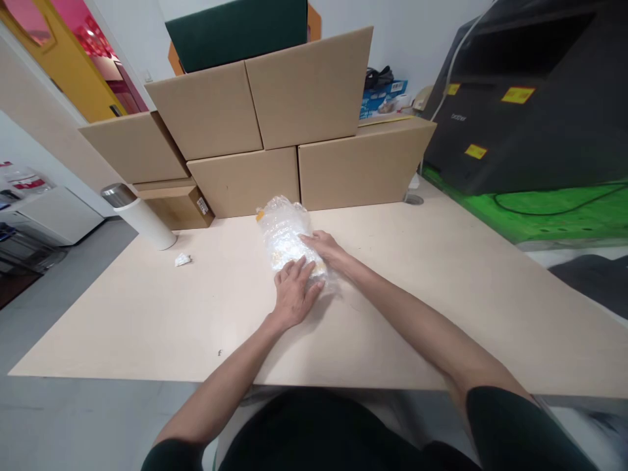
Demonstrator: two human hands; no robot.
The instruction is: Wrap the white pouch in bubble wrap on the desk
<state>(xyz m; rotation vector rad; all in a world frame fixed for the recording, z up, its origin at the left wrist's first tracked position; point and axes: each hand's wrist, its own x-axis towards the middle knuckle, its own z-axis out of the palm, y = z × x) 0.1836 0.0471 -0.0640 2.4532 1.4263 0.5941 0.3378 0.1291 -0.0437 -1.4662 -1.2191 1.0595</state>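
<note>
A clear bubble-wrapped package (287,234) lies on the pale tabletop in front of me, with a bit of orange at its far left corner. What is inside the wrap cannot be made out. My left hand (295,293) rests on its near end, open, with the fingers spread over the plastic. At the right side of the package, my right hand (324,247) grips the edge, its thumb on top of the wrap. Loose plastic sticks out at the near right, beside my left fingertips.
Brown cardboard boxes (243,183) are stacked along the table's (196,327) far edge, a dark green box (240,36) on top. A white bottle (147,222) and a crumpled white scrap (183,260) stand at left. A large black machine (530,111) is on the right.
</note>
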